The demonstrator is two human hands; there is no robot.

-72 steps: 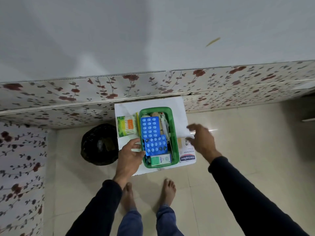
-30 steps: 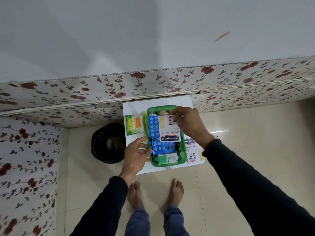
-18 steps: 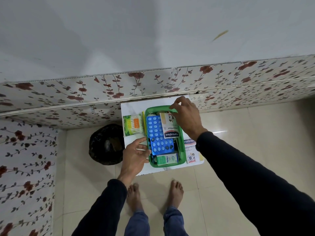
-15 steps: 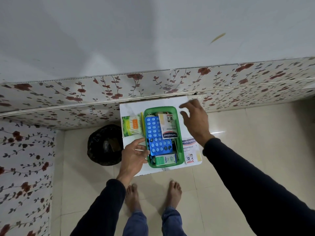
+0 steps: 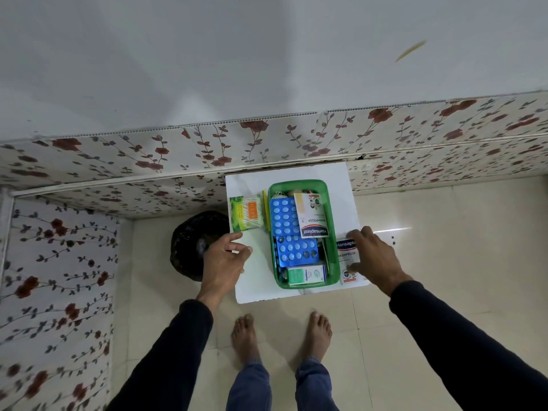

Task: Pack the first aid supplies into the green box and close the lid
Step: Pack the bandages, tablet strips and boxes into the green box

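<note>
The green box (image 5: 333, 232) stands open on a small white table (image 5: 258, 277). Inside it lie two blue blister packs (image 5: 284, 216), a white plaster packet (image 5: 312, 215) and a small green-and-white carton (image 5: 305, 275). A second plaster packet (image 5: 345, 252) lies on the table right of the box, and my right hand (image 5: 375, 256) rests spread on it, thumb at its near end. A green cotton-swab pack (image 5: 246, 213) lies left of the box. My left hand (image 5: 224, 264) hovers at the table's left edge, fingers loosely curled and empty. No lid is visible.
A black bag-lined bin (image 5: 192, 244) stands on the floor left of the table. A floral-papered ledge and wall run behind the table and along the left. My bare feet (image 5: 281, 333) stand on the tile floor just before the table.
My right hand laid a plaster packet in the box, let it go, then came back down onto the second packet right of the box. My left hand left the box's rim and drifted left.
</note>
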